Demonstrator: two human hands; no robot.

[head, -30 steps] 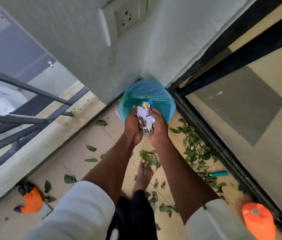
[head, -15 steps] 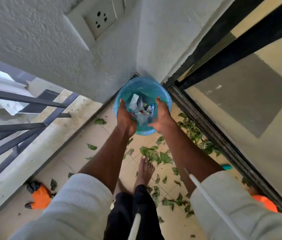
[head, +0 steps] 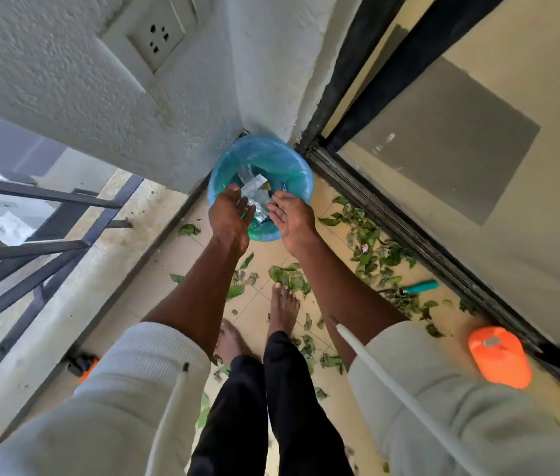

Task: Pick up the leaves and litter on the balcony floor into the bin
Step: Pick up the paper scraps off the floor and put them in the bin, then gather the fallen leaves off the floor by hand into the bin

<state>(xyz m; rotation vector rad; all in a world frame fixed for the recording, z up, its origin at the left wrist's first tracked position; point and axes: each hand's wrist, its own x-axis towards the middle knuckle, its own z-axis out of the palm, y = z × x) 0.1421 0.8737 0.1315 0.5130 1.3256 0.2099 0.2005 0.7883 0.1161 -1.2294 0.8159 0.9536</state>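
A round bin [head: 273, 151] lined with a blue-green bag stands in the corner where the white wall meets the sliding door track. Paper and wrapper litter [head: 254, 194] lies inside it. My left hand [head: 228, 214] and my right hand [head: 292, 216] hover over the bin's near rim, palms facing each other, fingers spread, nothing held. Green leaves [head: 371, 247] lie scattered along the door track, and more leaves [head: 289, 276] lie by my bare feet.
A metal railing [head: 41, 235] and low ledge run on the left. The sliding glass door track [head: 426, 249] runs on the right. An orange cap [head: 498, 355], a teal lighter [head: 421, 287] and an orange glove [head: 83, 365] lie on the floor.
My hands held a bundle of litter over the bin a second ago; they have opened, the litter has dropped into the bin, and the hands have drawn back to its near rim.
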